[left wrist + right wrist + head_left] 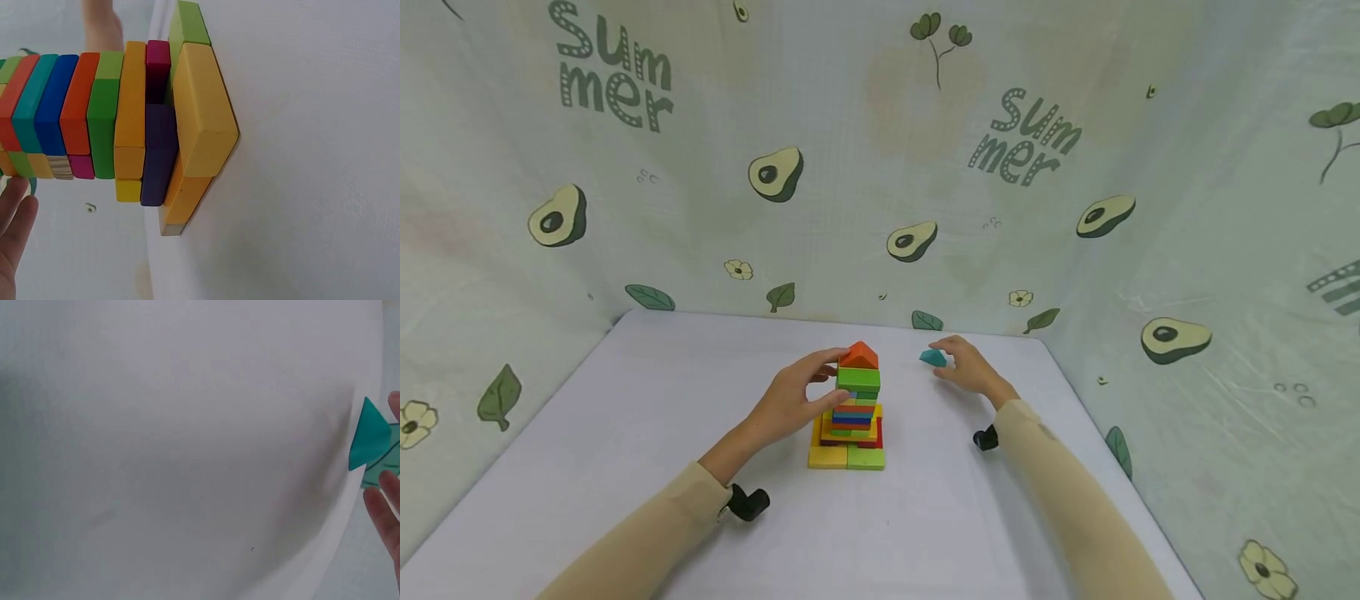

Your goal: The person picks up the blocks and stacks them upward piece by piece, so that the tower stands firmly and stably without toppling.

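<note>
A tower of coloured wooden blocks (853, 408) stands on the table, topped by a green block (858, 380) and an orange triangular block (859, 356). My left hand (790, 396) is beside the upper tower, its fingers near the orange triangle and its thumb lower, at the tower's front left. In the left wrist view, fairly straight fingers (19, 219) lie against or close to the tower's side. A teal triangular block (371, 436) sits at the right. Around it are the parted thumb and fingers of my right hand (967, 367); the right wrist view shows gaps between them.
A white-covered table (700, 367) holds the tower. Behind and beside it hangs a pale cloth (850, 108) printed with avocados and leaves. The tower widens at its base, where flat yellow and green blocks (866, 458) lie. Small dark cameras (749, 503) sit at both wrists.
</note>
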Demonstrator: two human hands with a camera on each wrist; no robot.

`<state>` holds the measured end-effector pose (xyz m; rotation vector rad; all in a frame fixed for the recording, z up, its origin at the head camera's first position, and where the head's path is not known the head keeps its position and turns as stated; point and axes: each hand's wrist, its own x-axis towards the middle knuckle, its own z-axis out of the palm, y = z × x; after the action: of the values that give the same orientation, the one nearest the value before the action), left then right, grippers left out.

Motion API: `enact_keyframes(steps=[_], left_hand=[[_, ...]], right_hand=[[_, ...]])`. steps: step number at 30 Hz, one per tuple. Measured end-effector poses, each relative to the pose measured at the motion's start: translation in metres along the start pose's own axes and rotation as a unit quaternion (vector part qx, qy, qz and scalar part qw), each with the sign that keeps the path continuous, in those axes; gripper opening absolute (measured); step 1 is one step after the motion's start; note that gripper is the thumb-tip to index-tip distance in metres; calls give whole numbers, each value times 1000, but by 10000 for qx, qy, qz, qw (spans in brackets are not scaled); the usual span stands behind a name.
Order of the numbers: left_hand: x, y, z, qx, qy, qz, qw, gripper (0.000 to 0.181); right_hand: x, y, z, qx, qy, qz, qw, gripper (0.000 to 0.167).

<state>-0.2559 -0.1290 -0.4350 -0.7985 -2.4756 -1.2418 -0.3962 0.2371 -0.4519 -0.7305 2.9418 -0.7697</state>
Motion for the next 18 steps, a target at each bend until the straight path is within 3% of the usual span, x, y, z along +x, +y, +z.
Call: enact_keyframes(steps=[8,13,18], left_hand=[[1,-1,0,24,-15,-11,10000,68],[1,1,0,44,-18,-52,10000,68],[0,0,-1,37,-27,-86,10000,67]], right_hand=[[6,9,8,-151,-250,173,9994,54],[5,14,11,48,-131,171,9998,41],[3,14,13,68,-25,-93,9999,26]])
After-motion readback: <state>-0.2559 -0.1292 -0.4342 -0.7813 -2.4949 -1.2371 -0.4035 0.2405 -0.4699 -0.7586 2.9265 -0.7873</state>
